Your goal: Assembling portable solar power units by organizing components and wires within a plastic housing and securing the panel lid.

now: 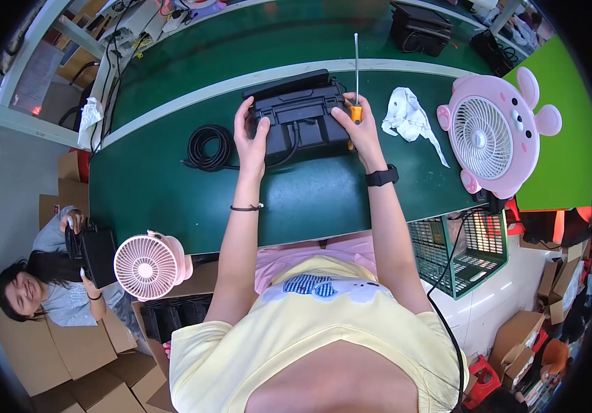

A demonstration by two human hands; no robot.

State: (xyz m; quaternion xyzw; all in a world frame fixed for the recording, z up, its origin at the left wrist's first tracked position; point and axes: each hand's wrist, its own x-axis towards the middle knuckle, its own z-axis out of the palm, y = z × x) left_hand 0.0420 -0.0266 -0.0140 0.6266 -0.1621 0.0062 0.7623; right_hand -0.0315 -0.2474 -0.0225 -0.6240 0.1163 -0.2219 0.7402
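A black plastic box (313,127) with a flap along its far edge is held over the green table. My left hand (250,136) grips its left end, thumb on the near face. At its right end my right hand (363,138) holds the box too, with the thumb on its near corner. Tucked in that same hand is a screwdriver (356,111) with an orange handle, its shaft pointing away from me. A black cable (208,147) runs from the box and lies coiled to the left. A crumpled white cloth (406,117) lies right of my right hand.
A pink animal-shaped fan (489,134) stands at the table's right, a small pink fan (146,267) at the near left edge. Another black box (420,29) sits far back. Below right is a green crate (458,251). A person (79,275) at left holds a black box.
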